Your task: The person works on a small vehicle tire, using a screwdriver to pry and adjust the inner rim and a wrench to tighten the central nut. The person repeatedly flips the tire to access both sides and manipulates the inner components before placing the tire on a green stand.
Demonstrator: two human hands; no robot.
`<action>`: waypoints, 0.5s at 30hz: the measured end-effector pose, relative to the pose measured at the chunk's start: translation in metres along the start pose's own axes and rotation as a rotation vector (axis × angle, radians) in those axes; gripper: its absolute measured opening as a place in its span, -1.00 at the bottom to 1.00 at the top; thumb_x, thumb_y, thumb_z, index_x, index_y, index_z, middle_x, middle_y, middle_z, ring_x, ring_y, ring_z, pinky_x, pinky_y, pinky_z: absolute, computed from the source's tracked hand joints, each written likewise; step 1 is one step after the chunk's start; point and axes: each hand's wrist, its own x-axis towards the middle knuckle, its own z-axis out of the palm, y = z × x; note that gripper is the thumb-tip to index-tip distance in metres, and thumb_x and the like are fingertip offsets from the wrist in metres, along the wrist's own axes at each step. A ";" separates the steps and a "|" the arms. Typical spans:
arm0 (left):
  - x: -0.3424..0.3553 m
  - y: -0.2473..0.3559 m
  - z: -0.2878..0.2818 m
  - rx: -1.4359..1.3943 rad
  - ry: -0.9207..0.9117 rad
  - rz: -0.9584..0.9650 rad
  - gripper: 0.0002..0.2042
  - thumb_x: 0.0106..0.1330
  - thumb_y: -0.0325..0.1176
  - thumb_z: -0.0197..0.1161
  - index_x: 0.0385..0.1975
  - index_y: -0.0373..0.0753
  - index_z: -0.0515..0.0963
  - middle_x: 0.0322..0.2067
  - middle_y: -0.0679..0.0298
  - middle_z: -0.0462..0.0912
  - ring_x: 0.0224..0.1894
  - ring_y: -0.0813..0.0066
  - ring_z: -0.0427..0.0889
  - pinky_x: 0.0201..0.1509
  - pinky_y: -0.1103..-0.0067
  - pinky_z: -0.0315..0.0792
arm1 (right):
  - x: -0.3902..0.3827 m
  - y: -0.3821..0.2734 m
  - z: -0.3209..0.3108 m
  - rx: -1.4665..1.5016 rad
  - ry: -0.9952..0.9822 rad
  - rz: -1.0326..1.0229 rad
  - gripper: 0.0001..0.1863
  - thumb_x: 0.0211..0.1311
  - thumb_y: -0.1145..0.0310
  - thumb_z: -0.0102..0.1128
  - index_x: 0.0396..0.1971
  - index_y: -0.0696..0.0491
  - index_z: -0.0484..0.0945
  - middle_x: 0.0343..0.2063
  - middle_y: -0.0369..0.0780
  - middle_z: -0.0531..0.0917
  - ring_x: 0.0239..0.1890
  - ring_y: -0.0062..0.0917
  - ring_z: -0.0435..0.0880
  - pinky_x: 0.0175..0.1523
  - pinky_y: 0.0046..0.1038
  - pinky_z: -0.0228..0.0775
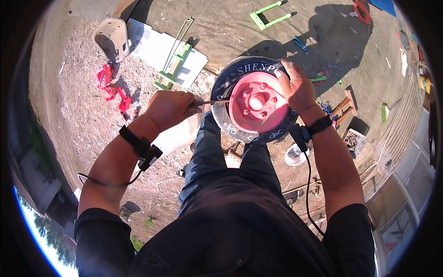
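Tool (214, 101) at tyre (221, 84) (pink rim (241, 102))

Sunlit gritty ground (76, 124), dark shadow (339, 30), pale-framed windows (390, 201)

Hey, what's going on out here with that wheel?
Someone is working on a small wheel with bare hands. The right hand holds the black tire at its upper right, while the left hand grips a thin metal tool whose tip reaches the edge of the red rim. The rim sits inside the tire; whether the tool is wedged between them, I can't tell.
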 end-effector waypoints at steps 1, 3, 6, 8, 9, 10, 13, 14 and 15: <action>0.000 -0.001 0.002 0.000 0.013 0.007 -0.73 0.23 -0.06 0.34 -0.44 -0.13 0.56 -0.53 0.25 0.62 -0.45 0.17 0.66 -0.36 0.33 0.52 | 0.000 -0.001 0.000 0.005 -0.005 0.008 -0.57 0.37 0.11 0.09 0.10 0.05 0.53 -0.04 -0.07 0.62 0.00 -0.11 0.62 0.08 -0.26 0.48; -0.001 -0.003 0.004 0.008 0.041 0.023 -0.74 0.22 -0.07 0.35 -0.44 -0.12 0.55 -0.54 0.25 0.61 -0.45 0.17 0.66 -0.37 0.33 0.52 | 0.000 -0.003 -0.001 0.024 -0.012 0.023 -0.58 0.37 0.10 0.09 0.09 0.04 0.53 -0.04 -0.08 0.63 0.00 -0.11 0.62 0.08 -0.25 0.48; -0.001 -0.005 0.009 0.001 0.072 0.019 -0.74 0.21 -0.07 0.35 -0.43 -0.12 0.55 -0.53 0.25 0.61 -0.44 0.18 0.66 -0.36 0.33 0.52 | 0.000 -0.001 0.000 0.017 0.001 0.007 -0.58 0.37 0.09 0.08 0.09 0.01 0.53 -0.04 -0.10 0.63 -0.01 -0.11 0.62 0.07 -0.25 0.48; -0.001 -0.006 0.012 0.021 0.072 0.002 -0.74 0.22 -0.07 0.34 -0.43 -0.12 0.55 -0.52 0.24 0.62 -0.43 0.17 0.67 -0.35 0.32 0.52 | 0.001 0.000 0.002 0.000 0.015 -0.007 -0.58 0.37 0.07 0.08 0.09 -0.01 0.53 -0.05 -0.11 0.63 -0.01 -0.11 0.63 0.07 -0.25 0.48; -0.003 -0.004 0.013 0.031 0.072 -0.008 -0.74 0.22 -0.07 0.34 -0.43 -0.12 0.55 -0.52 0.24 0.62 -0.42 0.16 0.67 -0.35 0.32 0.52 | 0.002 0.001 0.003 -0.008 0.020 -0.011 -0.58 0.37 0.06 0.07 0.08 -0.01 0.53 -0.05 -0.11 0.63 -0.02 -0.11 0.63 0.07 -0.25 0.49; -0.006 -0.002 0.013 0.040 0.045 -0.022 -0.73 0.24 -0.05 0.31 -0.41 -0.12 0.56 -0.50 0.24 0.64 -0.41 0.16 0.68 -0.34 0.31 0.53 | 0.001 0.001 0.005 -0.017 0.025 -0.014 -0.58 0.37 0.06 0.07 0.08 -0.02 0.53 -0.05 -0.12 0.63 -0.02 -0.12 0.63 0.06 -0.25 0.49; -0.003 0.005 0.000 0.055 -0.035 -0.085 -0.70 0.29 0.01 0.23 -0.40 -0.12 0.58 -0.47 0.22 0.67 -0.37 0.14 0.69 -0.30 0.29 0.54 | -0.003 0.005 0.011 -0.071 -0.004 0.045 -0.57 0.36 0.02 0.06 0.11 -0.08 0.51 -0.03 -0.15 0.62 -0.02 -0.14 0.63 0.06 -0.22 0.48; -0.003 0.008 -0.003 0.068 -0.054 -0.102 -0.69 0.29 0.01 0.23 -0.40 -0.13 0.58 -0.48 0.21 0.67 -0.37 0.14 0.69 -0.30 0.29 0.54 | -0.003 0.003 0.013 -0.055 -0.012 0.063 -0.57 0.36 0.02 0.06 0.11 -0.09 0.50 -0.03 -0.16 0.62 -0.02 -0.14 0.62 0.07 -0.21 0.48; -0.002 0.012 -0.006 0.081 -0.074 -0.118 -0.69 0.29 0.01 0.23 -0.41 -0.13 0.58 -0.48 0.21 0.67 -0.37 0.15 0.69 -0.30 0.30 0.54 | -0.004 0.002 0.010 -0.048 -0.019 0.063 -0.57 0.36 0.04 0.06 0.11 -0.07 0.51 -0.02 -0.15 0.62 0.00 -0.14 0.62 0.07 -0.22 0.48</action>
